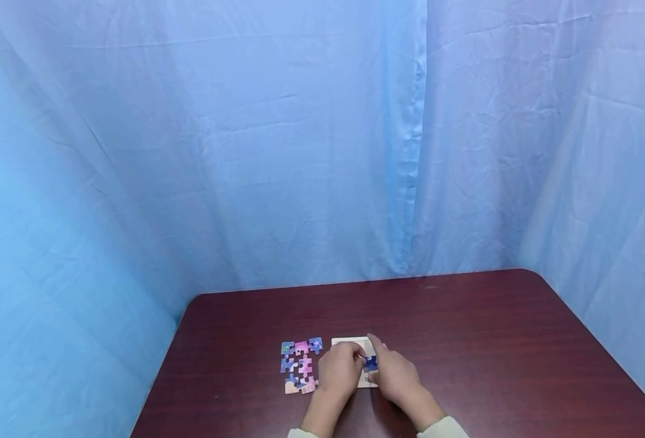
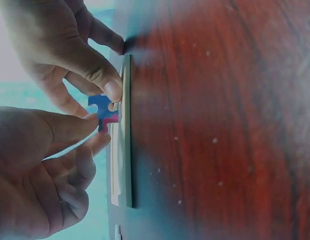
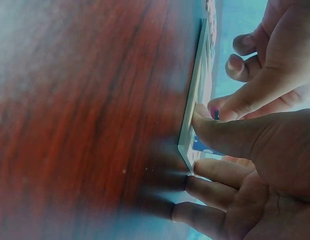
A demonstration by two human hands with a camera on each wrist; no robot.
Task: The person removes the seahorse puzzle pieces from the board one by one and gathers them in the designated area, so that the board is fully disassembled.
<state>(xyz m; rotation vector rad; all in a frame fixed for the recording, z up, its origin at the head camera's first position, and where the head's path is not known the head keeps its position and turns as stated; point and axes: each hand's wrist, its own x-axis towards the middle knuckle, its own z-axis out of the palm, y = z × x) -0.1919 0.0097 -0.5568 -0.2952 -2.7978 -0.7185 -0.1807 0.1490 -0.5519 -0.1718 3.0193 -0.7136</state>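
In the head view, a pale puzzle tray (image 1: 350, 339) lies under both hands. My left hand (image 1: 340, 370) reaches over its left part, pinching a small blue and pink puzzle piece (image 2: 102, 106) between thumb and finger. The piece is tilted just above the tray. My right hand (image 1: 398, 374) holds the tray's right part, its thumb at the near side and its other fingers at the right and far edges. Between the hands, a dark blue puzzle piece (image 1: 372, 363) lies in the tray. Fingers cover much of the tray's inside.
Several loose blue, pink and cream puzzle pieces (image 1: 305, 365) lie in rough rows left of the tray. The dark red wooden table (image 1: 465, 328) extends around them. Light blue curtains (image 1: 300, 152) hang behind and at the sides.
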